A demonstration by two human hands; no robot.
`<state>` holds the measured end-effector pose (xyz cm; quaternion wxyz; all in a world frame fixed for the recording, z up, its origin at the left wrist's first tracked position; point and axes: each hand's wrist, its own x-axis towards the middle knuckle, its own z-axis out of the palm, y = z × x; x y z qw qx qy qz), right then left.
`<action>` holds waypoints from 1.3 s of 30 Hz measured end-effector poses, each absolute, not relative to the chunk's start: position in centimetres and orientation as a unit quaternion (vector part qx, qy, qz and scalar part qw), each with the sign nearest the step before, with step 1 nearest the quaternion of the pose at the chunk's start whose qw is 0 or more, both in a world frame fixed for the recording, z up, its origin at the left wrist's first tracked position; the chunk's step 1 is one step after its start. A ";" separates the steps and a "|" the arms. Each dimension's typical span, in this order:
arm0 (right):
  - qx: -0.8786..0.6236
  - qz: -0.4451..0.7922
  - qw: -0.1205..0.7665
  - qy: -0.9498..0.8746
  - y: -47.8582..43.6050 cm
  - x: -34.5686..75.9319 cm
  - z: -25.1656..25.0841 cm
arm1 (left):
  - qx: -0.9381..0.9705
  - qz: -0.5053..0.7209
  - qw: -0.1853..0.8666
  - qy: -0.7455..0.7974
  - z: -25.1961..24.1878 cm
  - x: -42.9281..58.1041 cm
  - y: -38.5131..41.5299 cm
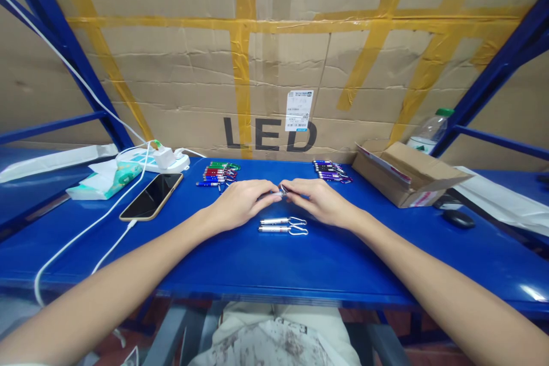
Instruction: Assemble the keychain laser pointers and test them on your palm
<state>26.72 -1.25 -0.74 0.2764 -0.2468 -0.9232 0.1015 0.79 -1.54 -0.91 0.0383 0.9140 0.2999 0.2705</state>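
Note:
My left hand (241, 203) and my right hand (321, 200) meet over the middle of the blue table. Between their fingertips is a small silver penlight (281, 192), mostly covered by the fingers. The left fingers pinch one end, and the right fingers close on the other end, where its clip shows in part. Just below the hands lie two silver penlights (274, 229) with carabiner clips, side by side, clips to the right. Beyond my left hand rest green, red and blue penlights (217, 172) in rows. Several blue, black and purple penlights (328, 171) lie beyond my right hand.
At left are a phone (152, 197) on a white cable, a tissue pack (105, 180) and a power strip (141, 159). On the right stand an open cardboard box (405, 174), a plastic bottle (431, 128) and a black mouse (458, 218). Taped cardboard (193, 80) walls the back.

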 end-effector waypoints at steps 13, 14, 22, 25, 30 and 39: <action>-0.223 0.163 0.299 -0.913 -1.0 26.7 -1.1 | 0.919 0.264 0.035 0.291 -0.8 0.7 -1.6; -0.228 0.169 0.304 -0.910 -0.9 26.8 -1.0 | 0.919 0.266 0.036 0.289 -0.8 0.7 -1.7; -0.285 0.176 0.319 -0.886 -1.0 26.9 -0.5 | 0.920 0.260 0.039 0.291 -0.7 0.7 -1.7; -0.282 0.176 0.328 -0.884 -1.2 26.8 -0.5 | 0.919 0.264 0.041 0.291 -0.7 0.7 -1.7; -0.282 0.180 0.319 -0.887 -1.5 26.8 -0.5 | 0.915 0.271 0.052 0.295 -0.6 0.7 -1.7; -0.283 0.175 0.325 -0.885 -1.8 26.7 -0.3 | 0.898 0.303 0.096 0.303 -0.7 0.9 -1.7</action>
